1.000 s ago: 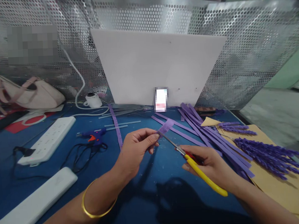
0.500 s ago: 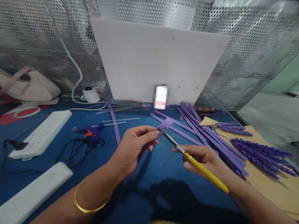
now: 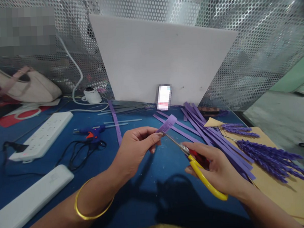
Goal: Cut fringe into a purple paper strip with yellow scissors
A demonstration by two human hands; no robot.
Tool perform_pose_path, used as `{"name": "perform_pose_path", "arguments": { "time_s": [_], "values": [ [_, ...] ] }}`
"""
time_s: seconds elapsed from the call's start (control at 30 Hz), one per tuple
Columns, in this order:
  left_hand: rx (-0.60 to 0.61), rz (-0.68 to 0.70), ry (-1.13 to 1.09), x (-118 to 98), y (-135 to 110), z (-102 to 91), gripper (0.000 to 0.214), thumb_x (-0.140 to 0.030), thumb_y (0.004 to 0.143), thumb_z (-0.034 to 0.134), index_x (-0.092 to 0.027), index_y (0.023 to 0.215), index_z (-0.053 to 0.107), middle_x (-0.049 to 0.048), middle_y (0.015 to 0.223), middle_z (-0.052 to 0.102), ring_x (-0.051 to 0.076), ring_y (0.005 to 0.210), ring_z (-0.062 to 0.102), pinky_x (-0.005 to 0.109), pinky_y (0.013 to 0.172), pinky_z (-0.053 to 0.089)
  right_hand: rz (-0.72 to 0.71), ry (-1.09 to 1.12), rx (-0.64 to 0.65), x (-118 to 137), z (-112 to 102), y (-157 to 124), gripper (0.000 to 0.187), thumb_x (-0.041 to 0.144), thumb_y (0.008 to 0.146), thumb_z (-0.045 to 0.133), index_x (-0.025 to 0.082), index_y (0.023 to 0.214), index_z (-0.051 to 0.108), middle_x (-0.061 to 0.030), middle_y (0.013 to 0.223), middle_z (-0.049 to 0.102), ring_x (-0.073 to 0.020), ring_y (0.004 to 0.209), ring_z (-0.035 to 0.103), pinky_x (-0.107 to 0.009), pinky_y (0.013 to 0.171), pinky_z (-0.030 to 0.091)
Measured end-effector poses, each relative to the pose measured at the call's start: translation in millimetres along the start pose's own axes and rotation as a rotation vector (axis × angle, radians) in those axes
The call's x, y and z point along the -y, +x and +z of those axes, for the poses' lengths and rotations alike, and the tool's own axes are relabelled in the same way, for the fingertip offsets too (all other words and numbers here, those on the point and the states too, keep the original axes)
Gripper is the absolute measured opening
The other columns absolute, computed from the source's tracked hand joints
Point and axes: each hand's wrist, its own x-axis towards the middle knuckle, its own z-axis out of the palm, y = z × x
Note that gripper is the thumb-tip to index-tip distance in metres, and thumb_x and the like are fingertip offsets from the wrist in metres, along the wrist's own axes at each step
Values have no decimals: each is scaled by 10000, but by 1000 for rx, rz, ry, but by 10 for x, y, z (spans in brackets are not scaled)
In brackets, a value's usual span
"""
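Observation:
Pinched between thumb and fingers of my left hand is a purple paper strip; its free end points up and right and shows a row of fine slits along one side. My right hand grips scissors with yellow and red handles. The blade tips reach the strip's lower edge, close beside my left fingertips. To the right of the strip lie many loose purple strips in an overlapping bundle. Another slit purple strip lies on the blue table, left of my left hand.
A blue glue gun with a black cord lies left, near a white power strip and a white box-like bar. Purple lavender-like stems rest on tan paper at right. A lit phone leans on a white board.
The scissors have shifted slightly, their yellow handle now swung lower and the red handle visible. The strip's end has turned, showing more slits.

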Motion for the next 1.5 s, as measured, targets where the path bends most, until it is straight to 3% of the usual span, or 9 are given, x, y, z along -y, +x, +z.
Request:
{"name": "perform_pose_path", "arguments": {
  "time_s": [0.23,0.8,1.3,1.5],
  "values": [
    [12,-1,29,-18,-18,8,116,-269,746,769,-159,715,748,-20,599,623,66,505,465,196,499,347,-34,-68,1,-4,-8,-38,477,414,837,741,240,1273,661,-48,876,635,-175,694,563,-269,589,474],
    [61,25,45,4,4,-28,110,-264,774,762,-184,702,737,-35,592,608,59,514,459,187,506,356,-29,-34,31,0,-5,-51,444,438,847,723,211,1228,687,-61,881,640,-170,690,557,-270,590,465],
    [67,13,31,-7,-1,-29,144,-273,773,766,-173,678,723,-32,590,608,58,518,461,186,507,353,-85,-55,21,24,6,-46,396,388,894,688,192,1239,680,3,727,510,-126,600,433,-235,507,360],
    [59,-12,-23,-5,-5,-32,103,-240,759,769,-174,688,734,-23,594,630,61,513,482,183,505,364,-85,-43,35,-12,24,-35,403,405,903,673,192,1245,672,-25,788,583,-140,638,474,-248,550,394]
  ]
}}
